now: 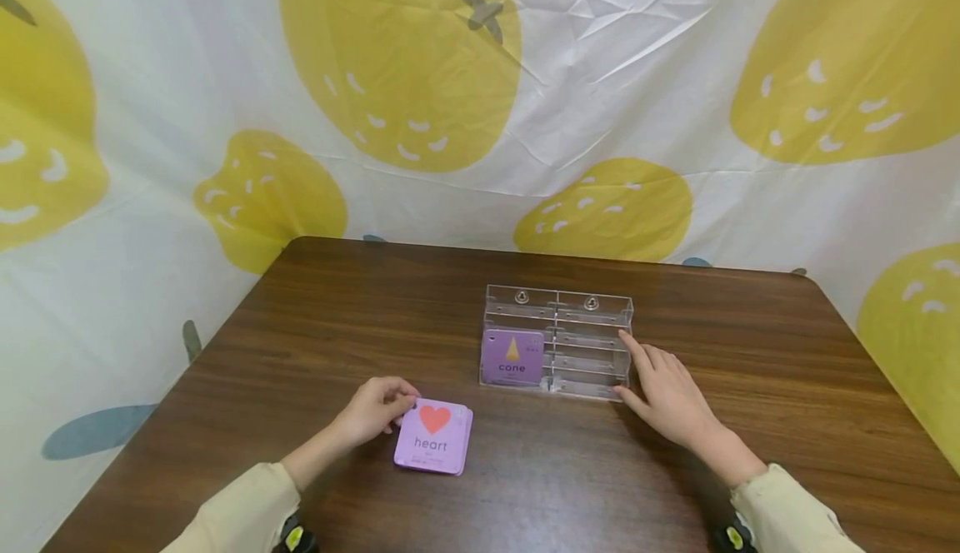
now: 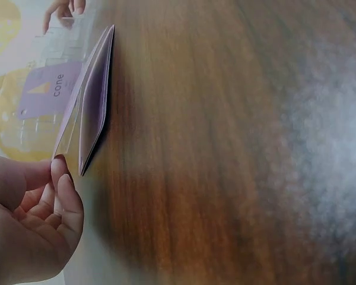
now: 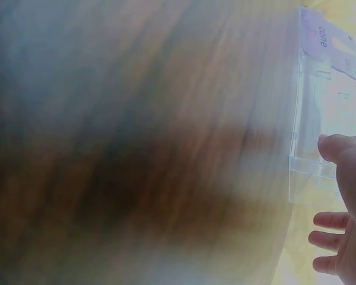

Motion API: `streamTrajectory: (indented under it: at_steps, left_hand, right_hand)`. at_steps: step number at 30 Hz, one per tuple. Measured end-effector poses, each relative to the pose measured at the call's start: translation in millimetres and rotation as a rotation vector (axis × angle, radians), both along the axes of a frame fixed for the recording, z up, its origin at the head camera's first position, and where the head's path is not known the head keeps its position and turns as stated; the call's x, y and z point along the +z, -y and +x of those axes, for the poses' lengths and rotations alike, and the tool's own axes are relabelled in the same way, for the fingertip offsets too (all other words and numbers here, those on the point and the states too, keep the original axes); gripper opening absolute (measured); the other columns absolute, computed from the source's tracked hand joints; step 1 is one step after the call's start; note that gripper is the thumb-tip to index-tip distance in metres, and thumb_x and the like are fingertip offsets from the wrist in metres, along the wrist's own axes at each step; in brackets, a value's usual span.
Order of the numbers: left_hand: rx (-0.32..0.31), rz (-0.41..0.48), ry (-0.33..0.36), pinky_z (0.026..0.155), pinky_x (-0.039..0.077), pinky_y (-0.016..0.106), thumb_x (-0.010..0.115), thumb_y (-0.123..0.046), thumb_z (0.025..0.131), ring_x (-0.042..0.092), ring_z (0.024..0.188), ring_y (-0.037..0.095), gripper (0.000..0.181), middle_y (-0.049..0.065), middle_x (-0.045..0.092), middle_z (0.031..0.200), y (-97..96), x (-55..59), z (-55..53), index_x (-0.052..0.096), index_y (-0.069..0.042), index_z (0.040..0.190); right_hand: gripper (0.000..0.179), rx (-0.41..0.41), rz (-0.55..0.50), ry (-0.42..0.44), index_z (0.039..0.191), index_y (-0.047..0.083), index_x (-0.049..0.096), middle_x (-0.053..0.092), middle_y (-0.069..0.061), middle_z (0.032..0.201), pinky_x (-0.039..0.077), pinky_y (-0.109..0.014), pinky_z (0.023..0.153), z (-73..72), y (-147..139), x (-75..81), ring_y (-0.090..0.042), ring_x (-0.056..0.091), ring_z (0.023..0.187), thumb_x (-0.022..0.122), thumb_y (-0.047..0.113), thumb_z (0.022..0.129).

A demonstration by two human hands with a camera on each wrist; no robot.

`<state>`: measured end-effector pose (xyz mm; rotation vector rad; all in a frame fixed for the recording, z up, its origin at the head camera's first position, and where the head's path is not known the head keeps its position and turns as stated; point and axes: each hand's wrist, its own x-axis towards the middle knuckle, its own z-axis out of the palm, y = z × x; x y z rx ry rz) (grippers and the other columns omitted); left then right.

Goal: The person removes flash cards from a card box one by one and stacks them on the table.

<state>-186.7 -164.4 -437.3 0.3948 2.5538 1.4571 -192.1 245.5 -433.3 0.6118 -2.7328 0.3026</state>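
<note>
My left hand (image 1: 372, 410) pinches the top left corner of a purple heart card (image 1: 433, 445) between thumb and fingers. In the left wrist view, that heart card (image 2: 78, 104) is lifted at the pinched edge, tilted above the other cards (image 2: 96, 119) of the stack on the table. A clear plastic tiered holder (image 1: 588, 342) stands to the right, with two columns of slots. Its front left slot holds a purple cone card (image 1: 512, 360). My right hand (image 1: 671, 395) is at the holder's right side, thumb and index finger spread along its edge, the other fingers loosely extended.
Under everything lies a dark brown wooden table (image 1: 360, 320) with rounded back corners. A white curtain (image 1: 450, 195) printed with yellow lemons hangs behind and beside it. Two round fittings sit on the holder's back panel.
</note>
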Motion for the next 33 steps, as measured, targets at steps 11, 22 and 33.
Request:
streamTrajectory:
  at_steps: [11, 22, 33]
  left_hand:
    - [0.008, -0.035, -0.017, 0.042, 0.043, 0.024, 0.058, -0.005, 0.086, 0.052, 0.053, 0.010, 0.011, 0.005, 0.060, 0.066, -6.0, -2.1, 0.8, 0.064, 0.004, 0.090]
    - [0.102, -0.208, -0.142, 0.052, 0.042, 0.023, 0.063, -0.007, 0.081, 0.051, 0.058, 0.008, 0.005, 0.000, 0.061, 0.066, -8.7, 1.5, -2.4, 0.065, -0.005, 0.078]
    - [0.103, -0.297, -0.181, 0.052, 0.039, 0.024, 0.065, -0.009, 0.081, 0.047, 0.057, 0.008, 0.005, -0.003, 0.059, 0.065, -10.2, 0.8, -3.2, 0.065, -0.009, 0.076]
  right_hand:
    - [0.079, 0.001, 0.013, 0.001, 0.141, 0.004, 0.023, 0.052, -0.025, 0.111, 0.036, -0.054, 0.089, 0.3, 0.8, 1.0, -0.041, 0.049, 0.102, 0.068, 0.027, 0.080]
    - [0.079, 0.006, 0.008, 0.000, 0.141, 0.005, 0.022, 0.051, -0.025, 0.112, 0.036, -0.054, 0.089, 0.9, 0.4, 2.7, -0.041, 0.049, 0.103, 0.068, 0.027, 0.080]
    - [0.080, 0.004, 0.011, 0.014, 0.142, 0.006, 0.020, 0.051, -0.025, 0.113, 0.036, -0.054, 0.089, 0.8, 0.0, 1.8, -0.041, 0.049, 0.104, 0.068, 0.027, 0.081]
